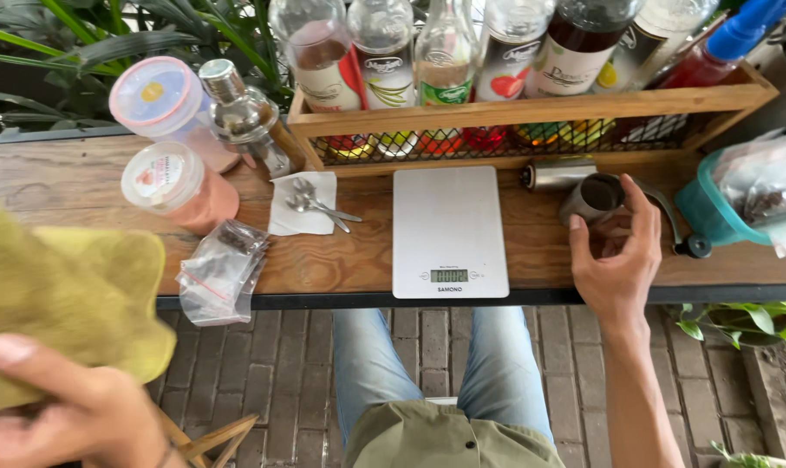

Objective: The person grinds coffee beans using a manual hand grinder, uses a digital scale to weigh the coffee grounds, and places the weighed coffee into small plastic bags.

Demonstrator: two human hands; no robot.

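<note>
The right hand (618, 260) grips the small metal cup (594, 198) beside the white scale (449, 227), fingers wrapped to steady it on the wooden counter (341, 260). The left hand (72, 407) clutches 1 yellow-green cloth (63, 295) off the counter's near edge.

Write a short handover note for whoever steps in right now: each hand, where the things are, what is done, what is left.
Left hand: low at the near left, off the table, gripping a yellow-green cloth.
Right hand: on the wooden table, fingers around a small dark metal cup; a metal cylinder lies just behind it.
White kitchen scale: centre of the table, switched on, nothing on its plate.
Also there: spoons on a napkin, a small plastic bag, two pink lidded tubs, a rack of bottles.
Done: scale on, cup in hand.
Left: nothing stands on the scale yet.
</note>
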